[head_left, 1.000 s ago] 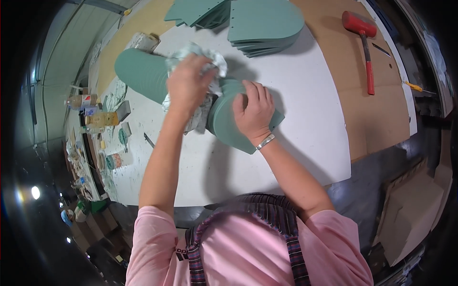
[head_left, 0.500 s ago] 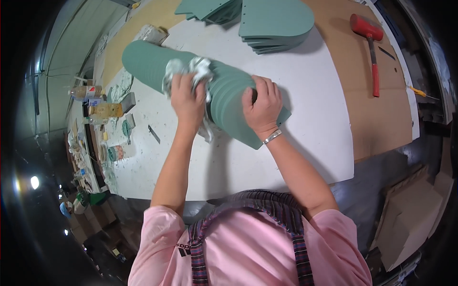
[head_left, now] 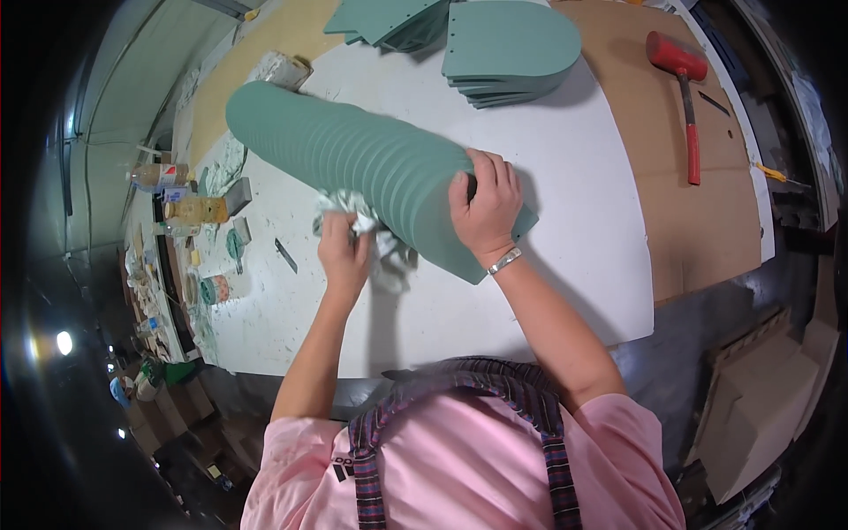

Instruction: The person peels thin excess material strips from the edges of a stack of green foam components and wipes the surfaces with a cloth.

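Note:
A long row of overlapping green panels (head_left: 353, 155) with rounded ends slants across the white-topped table (head_left: 574, 291), from the upper left to the middle. My right hand (head_left: 488, 196) rests on the front panel at the row's near right end, its fingers curled over that panel's edge. What the fingertips press on is partly hidden. Beside the row's near left edge, my left hand (head_left: 343, 256) grips a crumpled white cloth (head_left: 349, 208) stained with green. The cloth's loose end hangs below the fingers and is slightly blurred.
More green panels (head_left: 512, 40) lie stacked at the far side. A red mallet (head_left: 680, 57) rests on brown cardboard (head_left: 618, 177) at the right, near a yellow-handled screwdriver (head_left: 773, 172). Bottles (head_left: 199, 208), a tub (head_left: 215, 289) and a dark blade (head_left: 285, 255) occupy the left side.
My left hand has drawn the cloth off the top of the panels, toward me and down to their near edge. The right hand stays at the same end of the row.

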`<state>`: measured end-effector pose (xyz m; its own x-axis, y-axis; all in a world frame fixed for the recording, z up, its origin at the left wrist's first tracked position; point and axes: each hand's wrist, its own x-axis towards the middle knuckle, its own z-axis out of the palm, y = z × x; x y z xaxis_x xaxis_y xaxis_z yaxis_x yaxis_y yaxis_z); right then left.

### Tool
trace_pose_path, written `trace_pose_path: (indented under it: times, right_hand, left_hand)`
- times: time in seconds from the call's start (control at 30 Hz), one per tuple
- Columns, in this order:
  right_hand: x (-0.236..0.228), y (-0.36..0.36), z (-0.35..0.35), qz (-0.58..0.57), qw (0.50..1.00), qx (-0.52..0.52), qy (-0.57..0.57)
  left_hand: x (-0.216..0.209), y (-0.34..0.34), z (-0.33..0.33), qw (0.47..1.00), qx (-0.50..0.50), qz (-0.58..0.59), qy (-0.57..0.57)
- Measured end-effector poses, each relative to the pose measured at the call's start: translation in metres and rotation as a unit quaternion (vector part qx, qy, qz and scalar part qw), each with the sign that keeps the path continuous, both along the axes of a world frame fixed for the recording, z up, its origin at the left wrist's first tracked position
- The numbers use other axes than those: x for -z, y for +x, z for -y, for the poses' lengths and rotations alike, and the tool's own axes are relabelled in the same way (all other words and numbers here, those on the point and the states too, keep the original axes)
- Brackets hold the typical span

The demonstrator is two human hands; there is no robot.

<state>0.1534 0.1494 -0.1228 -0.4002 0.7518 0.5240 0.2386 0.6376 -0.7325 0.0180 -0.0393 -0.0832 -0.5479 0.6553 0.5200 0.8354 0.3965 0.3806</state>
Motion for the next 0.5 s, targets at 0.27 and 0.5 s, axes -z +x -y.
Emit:
trace_pose_path:
  times: [0.27, 0.5]
  right_hand:
    - [0.001, -0.001, 0.000, -0.017, 1.000, 0.003, 0.016]
    - [-0.006, 0.001, 0.003, -0.002, 1.000, 0.000, -0.018]
  left_hand:
    - [-0.076, -0.027, -0.137, 0.972, 0.082, -0.043, -0.218]
    - [-0.086, -0.023, -0.112, 0.962, 0.021, 0.007, -0.273]
